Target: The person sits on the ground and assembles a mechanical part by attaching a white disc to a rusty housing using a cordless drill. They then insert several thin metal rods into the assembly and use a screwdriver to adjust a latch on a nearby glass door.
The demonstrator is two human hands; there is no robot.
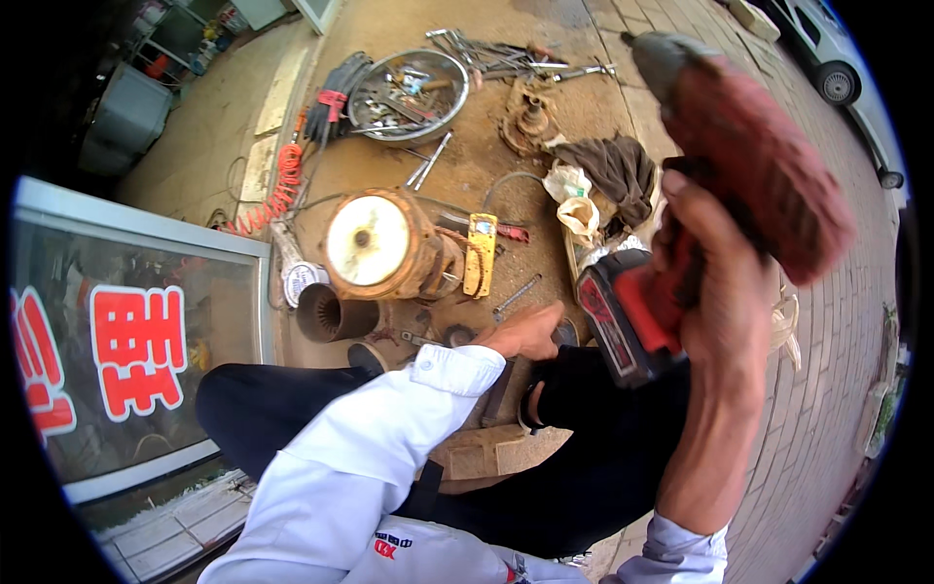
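Observation:
My right hand (700, 253) is raised at the right, wrapped round the grip of a red and black cordless power tool (759, 156) with its battery at the bottom. My left hand (525, 331) reaches down in the middle with curled fingers; what they hold, if anything, is hidden. Just above it lies a small metal wrench (518, 297). Farther up are a yellow battered box (480, 255) and a rusty round machine (399, 263) with a pale disc on top. A dark hollow cylinder (326, 313) stands left of these.
Behind are a metal basin (452, 97) of parts, tools (496, 58), dark gloves (331, 102), a coiled orange hose (282, 185) and a rusty part (530, 122). Cloths (613, 185) lie at the right. A glass door (224, 321) stands left; a car (817, 49) is beyond the paving.

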